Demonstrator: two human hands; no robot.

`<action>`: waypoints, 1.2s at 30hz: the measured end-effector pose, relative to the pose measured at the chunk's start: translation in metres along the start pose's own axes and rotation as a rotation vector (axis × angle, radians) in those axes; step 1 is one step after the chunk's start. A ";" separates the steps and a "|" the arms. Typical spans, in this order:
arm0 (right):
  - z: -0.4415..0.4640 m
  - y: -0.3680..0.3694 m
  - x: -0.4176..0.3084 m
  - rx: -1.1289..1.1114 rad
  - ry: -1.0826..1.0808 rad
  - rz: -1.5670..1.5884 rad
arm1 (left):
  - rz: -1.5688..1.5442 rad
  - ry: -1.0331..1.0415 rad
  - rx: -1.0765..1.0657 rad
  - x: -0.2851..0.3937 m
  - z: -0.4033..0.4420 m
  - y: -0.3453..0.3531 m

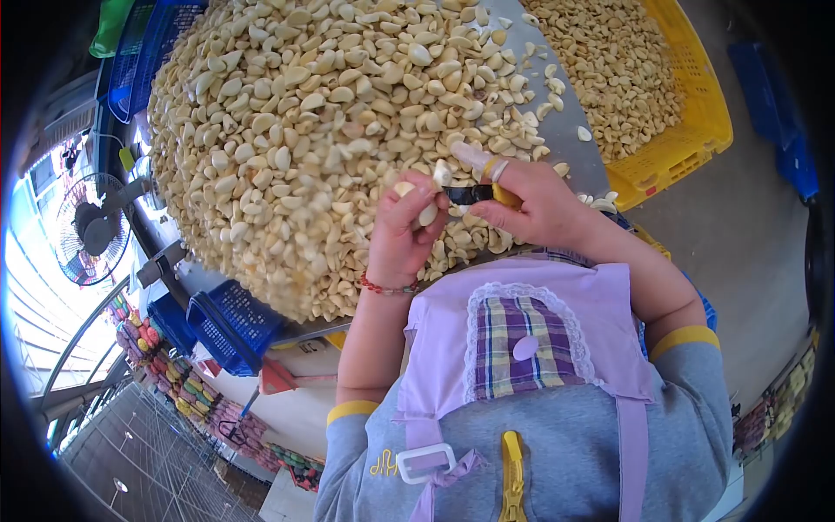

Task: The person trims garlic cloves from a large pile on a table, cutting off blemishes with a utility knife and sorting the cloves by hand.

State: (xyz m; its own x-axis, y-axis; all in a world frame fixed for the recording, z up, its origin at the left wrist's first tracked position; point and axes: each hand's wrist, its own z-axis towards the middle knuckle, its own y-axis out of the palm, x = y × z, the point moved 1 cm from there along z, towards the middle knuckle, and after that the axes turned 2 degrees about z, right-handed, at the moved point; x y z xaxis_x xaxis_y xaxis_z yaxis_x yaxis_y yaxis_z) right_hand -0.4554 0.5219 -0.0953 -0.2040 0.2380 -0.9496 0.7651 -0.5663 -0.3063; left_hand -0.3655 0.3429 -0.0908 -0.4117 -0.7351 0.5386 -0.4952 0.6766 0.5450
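Note:
A large heap of pale, clove-like pieces [287, 122] covers the metal table [570, 148]. Over its near edge, my left hand [407, 217] pinches a whitish piece [443, 172] at the fingertips, with more pale pieces against its fingers. My right hand [539, 202] is closed around the yellow handle of a small knife [468, 194]. The dark blade reaches left to the piece in my left hand. Pale coverings wrap a finger of my right hand.
A yellow crate [709, 130] full of similar pieces stands at the upper right. A blue basket [233, 322] sits at the table's lower left edge, a fan [94, 228] beyond it. Blue crates [772, 113] lie at the far right.

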 end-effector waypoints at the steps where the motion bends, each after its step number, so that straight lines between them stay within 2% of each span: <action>1: 0.000 -0.001 -0.002 -0.013 -0.008 -0.012 | 0.003 -0.008 -0.038 -0.002 -0.001 0.001; 5: 0.001 -0.002 -0.005 0.006 -0.071 0.031 | -0.059 -0.035 -0.085 -0.005 -0.002 0.009; 8: -0.002 0.003 0.007 -0.137 0.169 0.292 | -0.076 -0.046 -0.114 -0.003 -0.002 0.009; 11: 0.008 0.012 0.008 -0.029 0.098 0.422 | -0.162 -0.066 -0.226 -0.003 -0.006 0.002; 13: 0.010 0.005 0.010 0.002 0.350 0.533 | -0.237 -0.071 -0.370 0.003 -0.019 -0.007; 15: 0.008 -0.008 0.008 0.039 0.542 0.631 | -0.200 0.236 -0.057 0.021 -0.047 -0.027; 17: 0.004 -0.014 0.013 0.130 0.530 0.704 | -0.685 0.423 -0.162 0.070 -0.079 -0.069; 18: 0.004 -0.016 0.015 0.177 0.521 0.740 | -0.460 0.547 -0.202 0.102 -0.100 -0.108; 20: 0.004 -0.019 0.018 0.228 0.516 0.719 | -0.005 0.908 0.279 0.151 -0.153 -0.161; 22: 0.006 -0.019 0.020 0.252 0.522 0.718 | 0.331 1.067 0.806 0.192 -0.213 -0.257; 25: 0.009 -0.019 0.021 0.248 0.540 0.731 | 0.919 0.609 1.521 0.214 -0.246 -0.278; 28: 0.012 -0.017 0.022 0.271 0.535 0.737 | 2.173 0.438 1.999 0.206 -0.220 -0.227; 31: 0.011 -0.015 0.021 0.326 0.557 0.739 | 1.964 1.083 1.249 0.170 -0.150 -0.129; 32: 0.011 -0.016 0.016 0.344 0.562 0.735 | 1.873 1.021 1.111 0.145 -0.123 -0.091; 35: 0.009 -0.015 0.018 0.308 0.540 0.677 | 1.858 1.072 0.439 0.071 -0.048 -0.048; 36: 0.006 -0.015 0.021 0.285 0.529 0.649 | 1.910 0.984 0.394 0.051 -0.028 -0.036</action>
State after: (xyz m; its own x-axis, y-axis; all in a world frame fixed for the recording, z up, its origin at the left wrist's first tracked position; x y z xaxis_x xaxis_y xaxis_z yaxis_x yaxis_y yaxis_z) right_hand -0.4749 0.5303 -0.1116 0.5804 0.0952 -0.8087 0.4362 -0.8750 0.2101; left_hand -0.3476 0.2824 -0.0652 -0.1098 0.9609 0.2541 -0.2198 0.2258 -0.9490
